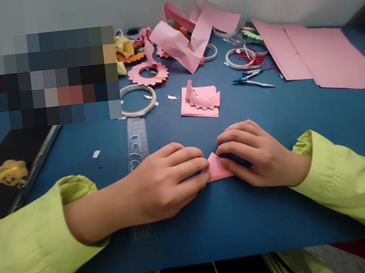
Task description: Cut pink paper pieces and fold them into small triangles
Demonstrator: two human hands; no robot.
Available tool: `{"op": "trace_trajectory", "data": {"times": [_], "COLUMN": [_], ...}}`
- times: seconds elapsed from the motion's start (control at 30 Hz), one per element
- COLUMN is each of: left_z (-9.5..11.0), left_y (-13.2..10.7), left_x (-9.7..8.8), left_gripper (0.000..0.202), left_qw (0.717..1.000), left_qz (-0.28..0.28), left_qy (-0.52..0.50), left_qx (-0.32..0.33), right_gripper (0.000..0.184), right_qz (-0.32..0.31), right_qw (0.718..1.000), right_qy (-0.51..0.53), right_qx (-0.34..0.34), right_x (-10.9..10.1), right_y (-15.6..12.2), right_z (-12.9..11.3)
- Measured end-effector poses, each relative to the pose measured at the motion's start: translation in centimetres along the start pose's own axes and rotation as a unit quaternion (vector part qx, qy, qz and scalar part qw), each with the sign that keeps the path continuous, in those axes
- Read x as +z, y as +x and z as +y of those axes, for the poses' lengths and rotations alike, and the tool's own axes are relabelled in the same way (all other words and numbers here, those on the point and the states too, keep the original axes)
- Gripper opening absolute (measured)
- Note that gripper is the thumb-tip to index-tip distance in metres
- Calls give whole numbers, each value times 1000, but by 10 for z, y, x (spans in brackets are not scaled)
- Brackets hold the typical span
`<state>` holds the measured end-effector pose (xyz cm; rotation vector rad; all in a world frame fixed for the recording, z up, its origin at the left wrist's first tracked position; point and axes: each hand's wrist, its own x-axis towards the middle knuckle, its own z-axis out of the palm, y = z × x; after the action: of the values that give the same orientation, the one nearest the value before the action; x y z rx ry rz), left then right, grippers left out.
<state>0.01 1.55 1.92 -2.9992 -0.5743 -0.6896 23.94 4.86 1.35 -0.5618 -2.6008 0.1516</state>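
A small piece of folded pink paper point(217, 169) lies on the blue tabletop between my two hands, its peak pointing away from me. My left hand point(173, 176) presses on its left end with the fingers closed together. At the right end, my right hand point(252, 155) has thumb and fingertips closed on the paper. Both hands partly cover its ends. Just beyond them sits a stack of pink paper squares point(195, 109), with a curved strip of joined folded pieces point(203, 99) on top.
A clear stencil ruler point(136, 132) runs partly under my left forearm. Farther back are a tape roll point(138, 100), a pink paper ring point(148, 74), crumpled pink paper point(188, 36), a compass point(253, 80) and large pink sheets point(333, 55). The upper left is pixelated.
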Motion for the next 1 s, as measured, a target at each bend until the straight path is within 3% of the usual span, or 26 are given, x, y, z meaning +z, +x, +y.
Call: {"op": "trace_trajectory", "data": {"times": [0.13,0.3,0.5,0.6,0.73,1.0], "left_z": [0,5,11,9,5,3], "left_y": [-2,-1,1,1,1,0], "left_x": [-2,-10,-9,-7,-7,-9], "left_gripper": [14,29,19,16,18,23], "left_qw": [999,998,999,998,997,996], "left_qz": [-7,-21,-13,-15,-20,-32], "left_qy": [-32,-27,-34,-51,-70,-71], "left_qx": [27,57,35,31,35,38], "right_gripper": [9,9,14,6,12,5], "right_qz": [-2,2,-33,-58,-63,-87], "right_qw": [1000,997,990,989,987,986], "right_qy": [10,47,77,95,112,122], "right_qx": [-13,-62,-112,-101,-93,-79], "right_x": [-1,-2,-6,-7,-6,-6], "right_y": [1,0,1,1,0,0], "right_z": [-1,0,0,0,1,0]}}
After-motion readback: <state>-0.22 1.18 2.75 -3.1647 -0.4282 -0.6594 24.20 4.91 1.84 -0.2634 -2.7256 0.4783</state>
